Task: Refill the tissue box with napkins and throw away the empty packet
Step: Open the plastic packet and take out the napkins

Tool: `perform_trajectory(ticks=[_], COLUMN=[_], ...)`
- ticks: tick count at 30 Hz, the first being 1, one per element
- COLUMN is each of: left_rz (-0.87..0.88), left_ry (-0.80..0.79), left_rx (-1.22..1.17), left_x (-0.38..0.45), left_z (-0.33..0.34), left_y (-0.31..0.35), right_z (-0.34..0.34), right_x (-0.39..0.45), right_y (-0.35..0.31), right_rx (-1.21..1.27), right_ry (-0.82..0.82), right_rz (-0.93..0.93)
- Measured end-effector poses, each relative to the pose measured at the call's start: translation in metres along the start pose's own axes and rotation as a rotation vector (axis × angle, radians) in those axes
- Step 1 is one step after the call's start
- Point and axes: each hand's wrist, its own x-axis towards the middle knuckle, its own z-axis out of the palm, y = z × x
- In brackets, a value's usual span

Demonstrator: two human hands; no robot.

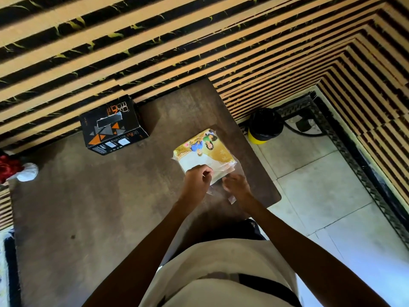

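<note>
Lying flat near the right edge of the dark desk [93, 207], the napkin packet [202, 151] has both hands at its near end; the left hand [197, 180] has its grip pinched narrow on the packet's near edge; the right hand [238, 187] holds the clear plastic flap [231, 199] there; the black tissue box [111, 125] stands well apart, far left by the striped wall; a yellow bin [263, 127] with a black liner sits on the floor beyond the desk's right side.
</note>
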Motion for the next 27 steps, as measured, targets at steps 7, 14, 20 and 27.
perform_trajectory(ticks=[7,14,20,27], left_rz=[0.001,-0.002,-0.082,-0.534], left_ry=[-0.037,-0.236,0.018,-0.110], left_rx=[-0.086,-0.222,-0.041,-0.255], left_x=[0.001,0.010,0.063,0.131], left_z=[0.000,-0.010,-0.039,-0.053], left_y=[0.003,0.000,-0.023,-0.065], right_z=[0.019,0.022,0.013,-0.009], right_x=[0.024,0.030,0.051,0.041], right_y=[-0.019,-0.019,-0.042,-0.036], right_rx=[0.180,0.401,0.699,0.607], right_ry=[-0.094,-0.044,-0.058,-0.268], right_rz=[0.143,0.150,0.144,0.066])
